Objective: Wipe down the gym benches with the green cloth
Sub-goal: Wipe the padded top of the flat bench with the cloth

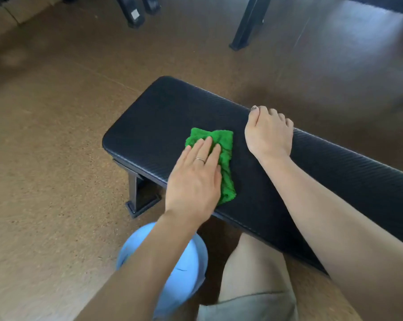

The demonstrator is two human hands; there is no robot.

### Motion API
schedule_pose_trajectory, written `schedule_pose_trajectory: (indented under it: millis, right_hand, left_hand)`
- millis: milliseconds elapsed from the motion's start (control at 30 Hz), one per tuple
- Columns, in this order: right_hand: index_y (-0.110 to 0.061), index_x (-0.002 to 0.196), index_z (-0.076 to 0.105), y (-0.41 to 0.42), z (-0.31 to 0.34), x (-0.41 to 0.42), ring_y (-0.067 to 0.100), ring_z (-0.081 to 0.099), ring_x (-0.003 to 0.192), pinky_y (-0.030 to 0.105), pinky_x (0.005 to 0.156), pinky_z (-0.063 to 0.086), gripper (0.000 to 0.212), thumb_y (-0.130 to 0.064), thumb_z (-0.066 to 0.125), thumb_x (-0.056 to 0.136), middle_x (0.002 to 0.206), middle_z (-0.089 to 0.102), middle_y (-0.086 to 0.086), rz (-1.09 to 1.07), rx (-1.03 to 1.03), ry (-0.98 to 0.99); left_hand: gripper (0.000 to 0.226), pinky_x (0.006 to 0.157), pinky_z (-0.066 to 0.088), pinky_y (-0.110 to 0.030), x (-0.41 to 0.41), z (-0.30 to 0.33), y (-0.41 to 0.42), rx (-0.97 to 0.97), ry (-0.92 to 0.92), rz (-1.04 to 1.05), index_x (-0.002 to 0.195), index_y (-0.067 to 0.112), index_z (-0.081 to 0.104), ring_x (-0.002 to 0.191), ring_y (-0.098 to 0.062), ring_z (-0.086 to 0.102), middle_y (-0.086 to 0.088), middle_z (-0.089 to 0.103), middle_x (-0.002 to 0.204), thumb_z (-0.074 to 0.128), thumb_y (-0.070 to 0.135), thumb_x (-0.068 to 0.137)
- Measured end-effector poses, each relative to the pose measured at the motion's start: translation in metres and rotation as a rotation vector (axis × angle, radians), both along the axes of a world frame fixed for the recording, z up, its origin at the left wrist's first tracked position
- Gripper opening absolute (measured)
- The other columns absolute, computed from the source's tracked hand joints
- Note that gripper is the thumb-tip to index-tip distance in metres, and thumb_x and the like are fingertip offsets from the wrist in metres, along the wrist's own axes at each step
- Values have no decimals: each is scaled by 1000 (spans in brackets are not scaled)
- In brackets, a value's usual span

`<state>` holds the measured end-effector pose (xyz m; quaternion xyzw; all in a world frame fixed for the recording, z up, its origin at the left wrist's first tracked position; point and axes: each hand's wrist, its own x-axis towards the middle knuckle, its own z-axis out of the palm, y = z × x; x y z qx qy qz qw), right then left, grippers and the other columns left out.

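Note:
A black padded gym bench [163, 112] runs from the centre toward the lower right. The green cloth [223, 156] lies crumpled on its near-left part. My left hand [195, 177] presses flat on the cloth with straight fingers and covers much of it. My right hand [268, 133] rests on the bench to the right of the cloth, its fingers curled over the far edge of the pad.
A light blue bucket [184, 274] stands on the brown cork floor [45, 181] under my left forearm, beside my knee [253, 262]. The bench's black leg [140, 195] stands at its left end. Black legs of other equipment [249, 24] stand farther back.

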<state>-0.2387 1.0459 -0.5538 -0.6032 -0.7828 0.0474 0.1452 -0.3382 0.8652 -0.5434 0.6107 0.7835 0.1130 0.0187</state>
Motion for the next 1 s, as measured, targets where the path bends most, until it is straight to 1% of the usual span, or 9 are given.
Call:
schedule_pose_trajectory:
  millis: [67,133,267,367,433,633,700,833,1000]
  right_hand:
    - [-13,126,67,1,-1,2,36,59,117,48,107,36,54,-34,20,108,124,69,14,8,-8,21]
    - [-14,134,63,0,-1,7,34,56,127,46,115,32,53,-32,21,108,134,66,13,39,-22,70]
    - [-22,158,40,-46,14,55,26,24,155,46,127,9,52,-37,22,111,165,36,6,-46,-76,48]
    - [-33,164,20,-121,14,97,20,4,160,45,129,-1,56,-46,14,109,173,13,-2,-127,-207,-38]
    - [-36,165,10,-147,5,102,16,-3,160,44,129,-2,59,-50,8,107,173,2,-5,-132,-208,-121]
    - [-36,164,12,-143,4,91,17,0,160,47,129,0,58,-48,10,108,173,6,-4,-164,-178,-134]
    - [-35,164,13,-145,2,92,17,1,160,47,129,0,58,-48,10,108,173,7,-4,-171,-160,-135]
    - [-34,164,14,-140,3,86,18,1,160,48,129,1,58,-49,13,108,173,7,-3,-187,-164,-124]
    - [-32,165,10,-146,4,92,18,-5,160,47,128,-4,56,-44,12,110,174,1,-4,-117,-218,-78]
  left_hand:
    - [61,128,23,-41,17,-3,1,-33,-4,-117,152,13,51,151,-24,38,-9,44,161,19,34,105]
    - [63,129,17,-39,18,-1,5,-62,-22,-179,157,17,44,155,-23,31,-7,37,165,14,36,105]
    - [54,130,7,-36,4,2,43,-130,-23,-191,164,21,25,160,-19,12,-3,17,173,21,33,111]
    - [55,130,3,-37,15,6,77,-160,-17,-186,165,16,17,161,-21,5,-5,10,174,21,29,112]
    - [55,130,3,-38,20,5,83,-140,-19,-212,165,14,16,161,-23,5,-8,10,174,21,28,111]
    - [59,131,10,-39,23,2,-9,-90,-40,-424,163,14,28,159,-22,18,-8,23,171,15,34,109]
    - [59,131,9,-39,24,3,-20,-116,-37,-450,163,16,27,159,-21,16,-7,21,171,14,35,109]
    - [54,130,9,-37,23,4,5,-122,3,-445,164,17,25,159,-21,15,-6,20,172,24,34,112]
    - [53,129,8,-38,36,8,54,-167,-29,-354,163,17,25,160,-22,12,-6,17,173,23,32,112]
